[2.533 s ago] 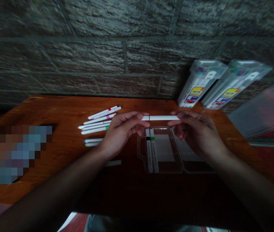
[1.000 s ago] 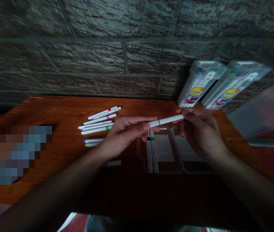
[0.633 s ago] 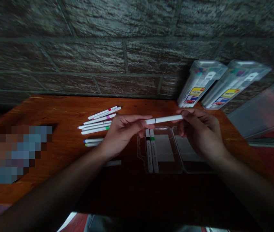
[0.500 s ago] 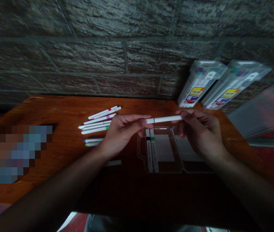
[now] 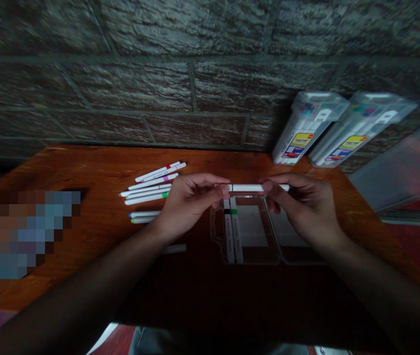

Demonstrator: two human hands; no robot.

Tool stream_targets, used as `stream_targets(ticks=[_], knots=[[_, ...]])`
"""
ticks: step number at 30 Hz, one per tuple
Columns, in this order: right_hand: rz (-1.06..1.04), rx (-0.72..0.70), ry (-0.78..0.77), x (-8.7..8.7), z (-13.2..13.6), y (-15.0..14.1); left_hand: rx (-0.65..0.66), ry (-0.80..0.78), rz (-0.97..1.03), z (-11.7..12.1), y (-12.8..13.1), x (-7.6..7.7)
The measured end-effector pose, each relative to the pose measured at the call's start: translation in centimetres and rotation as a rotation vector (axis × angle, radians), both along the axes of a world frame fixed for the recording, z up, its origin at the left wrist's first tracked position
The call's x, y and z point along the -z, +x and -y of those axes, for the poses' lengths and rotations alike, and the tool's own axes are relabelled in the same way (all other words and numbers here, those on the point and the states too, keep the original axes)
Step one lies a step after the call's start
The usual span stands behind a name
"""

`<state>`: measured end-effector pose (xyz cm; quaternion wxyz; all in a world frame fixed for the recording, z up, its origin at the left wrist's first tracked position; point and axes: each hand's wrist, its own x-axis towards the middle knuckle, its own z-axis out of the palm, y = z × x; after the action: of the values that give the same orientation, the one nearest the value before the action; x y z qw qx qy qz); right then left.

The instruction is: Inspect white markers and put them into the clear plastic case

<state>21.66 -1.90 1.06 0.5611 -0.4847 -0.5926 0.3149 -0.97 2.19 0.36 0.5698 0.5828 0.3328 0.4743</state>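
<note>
You have two markers (image 5: 237, 239) lying side by side in the open clear case (image 5: 275, 236), a white marker (image 5: 247, 188) pinched by both your left grip (image 5: 191, 198) and your right grip (image 5: 301, 201) over its far edge, and several loose markers (image 5: 145, 199) outside it, leftward on the tabletop (image 5: 84, 172)

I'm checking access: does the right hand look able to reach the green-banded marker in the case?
Probably not now: the right hand holds a white marker, though the case lies open.
</note>
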Motion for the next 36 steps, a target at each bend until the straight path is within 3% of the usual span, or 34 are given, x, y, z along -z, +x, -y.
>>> stream_targets(ticks=[7,13,23,29,36], knots=[[0.275,-0.053,0.092,0.8,0.1,0.0,0.017,0.183,-0.099,0.0,0.1,0.5],[0.322,-0.101,0.089,1.2,0.4,0.1,0.024,0.323,-0.227,0.4,0.0,1.2],[0.37,-0.113,0.124,1.1,0.5,-0.1,0.05,0.388,-0.321,0.8,-0.1,1.0],[0.364,-0.109,0.093,1.3,0.6,0.0,0.074,0.389,-0.322,1.1,0.0,0.6],[0.451,-0.162,-0.003,0.3,0.9,-0.1,0.087,0.384,-0.321,1.1,-0.1,0.8]])
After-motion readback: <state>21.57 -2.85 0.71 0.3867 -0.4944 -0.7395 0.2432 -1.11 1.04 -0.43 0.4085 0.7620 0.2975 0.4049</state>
